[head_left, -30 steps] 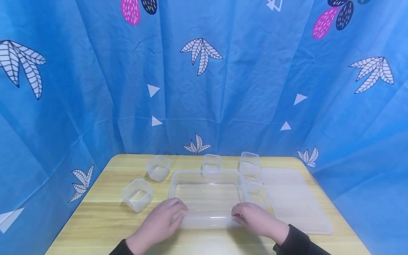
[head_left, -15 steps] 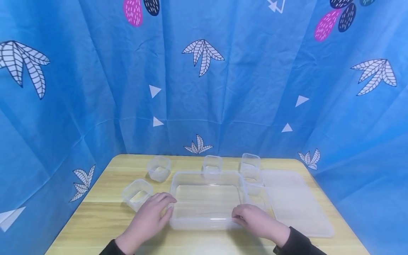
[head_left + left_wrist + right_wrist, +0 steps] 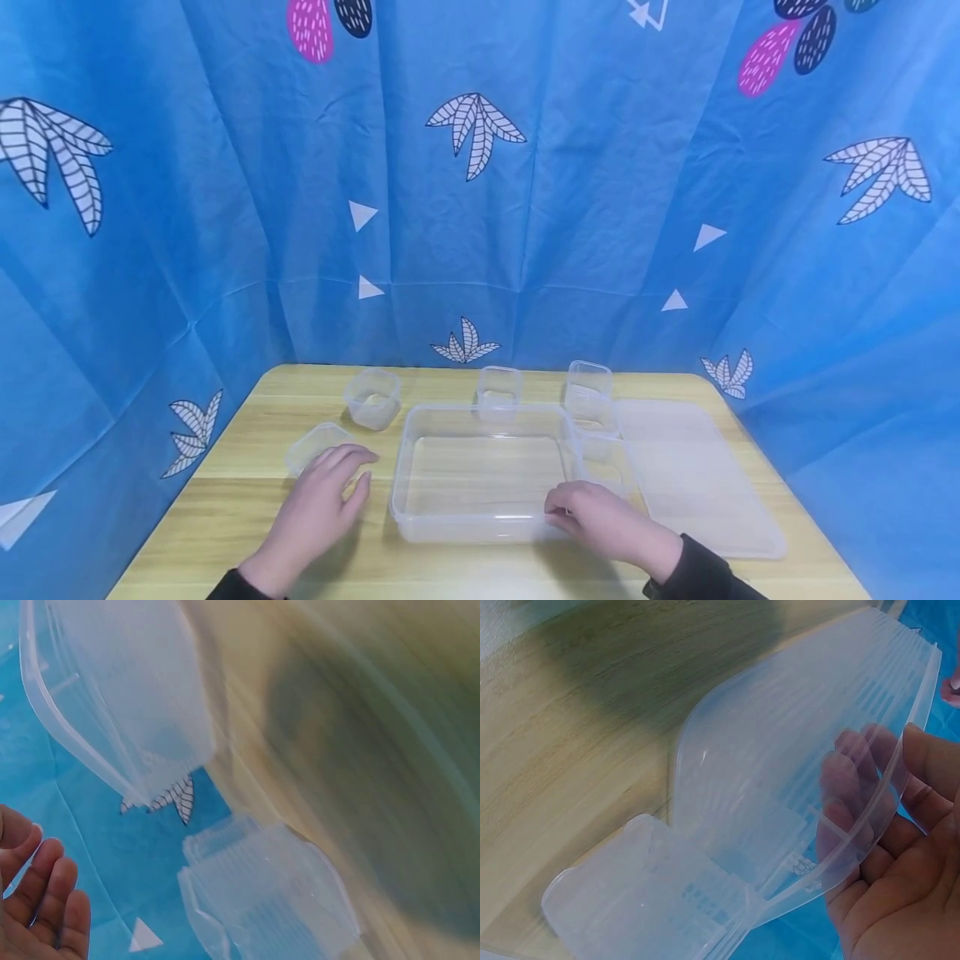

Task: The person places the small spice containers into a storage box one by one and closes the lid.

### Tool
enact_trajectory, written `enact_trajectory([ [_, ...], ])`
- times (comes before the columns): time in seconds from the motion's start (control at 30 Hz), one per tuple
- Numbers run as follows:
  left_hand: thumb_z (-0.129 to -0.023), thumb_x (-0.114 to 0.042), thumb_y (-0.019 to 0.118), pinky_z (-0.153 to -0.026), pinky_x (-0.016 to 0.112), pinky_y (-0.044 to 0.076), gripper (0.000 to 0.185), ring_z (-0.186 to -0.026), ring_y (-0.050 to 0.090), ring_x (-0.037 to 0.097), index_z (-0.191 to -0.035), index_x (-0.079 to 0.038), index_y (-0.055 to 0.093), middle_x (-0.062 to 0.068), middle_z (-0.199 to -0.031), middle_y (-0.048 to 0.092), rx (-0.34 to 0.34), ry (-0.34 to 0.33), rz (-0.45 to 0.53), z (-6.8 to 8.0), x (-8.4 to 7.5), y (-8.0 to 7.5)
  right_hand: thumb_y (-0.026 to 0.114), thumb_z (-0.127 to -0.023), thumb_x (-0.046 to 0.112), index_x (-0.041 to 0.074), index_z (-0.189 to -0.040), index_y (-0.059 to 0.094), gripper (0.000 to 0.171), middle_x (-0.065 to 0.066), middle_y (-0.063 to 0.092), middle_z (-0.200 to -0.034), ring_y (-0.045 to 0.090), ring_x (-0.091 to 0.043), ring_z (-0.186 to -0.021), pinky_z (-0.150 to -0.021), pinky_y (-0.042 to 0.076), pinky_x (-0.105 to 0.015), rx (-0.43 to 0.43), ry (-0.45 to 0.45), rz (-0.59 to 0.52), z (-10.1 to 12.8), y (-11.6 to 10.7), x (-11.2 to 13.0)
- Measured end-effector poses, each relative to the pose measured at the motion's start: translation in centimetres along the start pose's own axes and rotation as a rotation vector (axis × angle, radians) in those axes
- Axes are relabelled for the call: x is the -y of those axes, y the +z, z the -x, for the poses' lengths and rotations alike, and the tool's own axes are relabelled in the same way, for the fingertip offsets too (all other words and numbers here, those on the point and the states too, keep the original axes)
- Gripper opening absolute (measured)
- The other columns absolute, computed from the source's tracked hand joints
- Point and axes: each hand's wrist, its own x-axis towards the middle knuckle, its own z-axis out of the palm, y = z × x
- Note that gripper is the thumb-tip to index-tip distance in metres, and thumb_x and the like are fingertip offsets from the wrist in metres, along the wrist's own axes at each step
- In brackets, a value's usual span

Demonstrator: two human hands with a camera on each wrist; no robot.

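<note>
A large clear plastic box [image 3: 480, 530] stands in the middle of the table. My right hand [image 3: 596, 517] pinches its near right corner; in the right wrist view, the fingers show through the box wall with the thumb on the other side of the rim. My left hand [image 3: 315, 510] is apart from the box on its left, fingers loosely bent and holding nothing. Just beyond that hand is a small clear container [image 3: 313, 446], partly hidden by it; whether they touch I cannot tell. The left wrist view also shows this small container [image 3: 277, 892], below the large box [image 3: 135, 690].
Another small container [image 3: 373, 400] stands at the back left, and one [image 3: 499, 382] behind the large box. More small containers [image 3: 589, 392] line its right side. A flat frosted lid [image 3: 693, 479] lies at the right. A blue curtain [image 3: 480, 242] hangs around the table.
My left hand has left the large box's near left corner and moved left to the small container there. My right hand has stayed at the box's right corner.
</note>
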Motion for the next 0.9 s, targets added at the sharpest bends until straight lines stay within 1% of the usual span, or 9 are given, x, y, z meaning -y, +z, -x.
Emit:
enact_trajectory([
  [0.1,-0.084,-0.005,0.072,-0.092,0.045,0.049,0.022,-0.102,0.064,0.025,-0.105,-0.010,0.071,0.002,-0.107,0.069,-0.012,-0.022,-0.003,0.2,0.6,-0.2,0.067,-0.096,0.017,0.021,-0.088,0.068,0.009,0.019,0.062,-0.084,0.059,0.000,-0.081,-0.075,0.055,-0.027,-0.005,-0.003,0.007,0.0,0.0,-0.1],
  [0.2,-0.084,-0.005,0.071,-0.092,0.046,0.049,0.022,-0.103,0.064,0.027,-0.106,-0.009,0.071,0.004,-0.108,0.069,-0.015,-0.029,-0.011,0.3,1.2,-0.3,0.067,-0.096,0.018,0.021,-0.088,0.068,0.008,0.019,0.062,-0.084,0.059,0.000,-0.080,-0.075,0.055,-0.027,-0.010,-0.007,0.013,0.0,0.0,-0.1],
  [0.4,-0.083,-0.005,0.073,-0.092,0.049,0.048,0.023,-0.103,0.064,0.029,-0.106,-0.009,0.071,0.004,-0.108,0.069,-0.017,-0.052,-0.014,0.7,2.3,-0.7,0.067,-0.095,0.015,0.021,-0.087,0.067,0.010,0.019,0.061,-0.083,0.058,0.000,-0.080,-0.075,0.055,-0.027,-0.010,-0.009,0.009,0.0,0.0,0.1],
  [0.63,-0.080,-0.008,0.077,-0.092,0.049,0.047,0.025,-0.103,0.063,0.030,-0.104,-0.008,0.071,0.004,-0.106,0.070,-0.003,-0.073,-0.044,1.6,4.0,-0.8,0.065,-0.097,0.018,0.019,-0.087,0.067,0.010,0.020,0.061,-0.083,0.057,0.001,-0.079,-0.074,0.054,-0.027,-0.002,0.001,-0.011,0.0,0.2,0.0],
  [0.77,-0.080,-0.009,0.078,-0.092,0.050,0.047,0.026,-0.103,0.063,0.030,-0.106,-0.009,0.071,0.004,-0.106,0.070,0.008,-0.088,-0.041,2.0,4.9,-0.9,0.066,-0.096,0.015,0.017,-0.088,0.068,0.009,0.019,0.061,-0.083,0.057,0.001,-0.079,-0.074,0.055,-0.027,-0.008,-0.007,-0.016,0.0,0.3,-0.2],
  [0.9,-0.080,-0.011,0.078,-0.089,0.053,0.049,0.028,-0.102,0.064,0.031,-0.107,-0.009,0.071,0.005,-0.106,0.070,0.028,-0.095,-0.057,2.3,5.5,-1.0,0.066,-0.096,0.014,0.016,-0.088,0.068,0.009,0.020,0.060,-0.083,0.057,0.002,-0.079,-0.074,0.055,-0.026,-0.002,0.002,-0.025,0.0,0.3,-0.3],
])
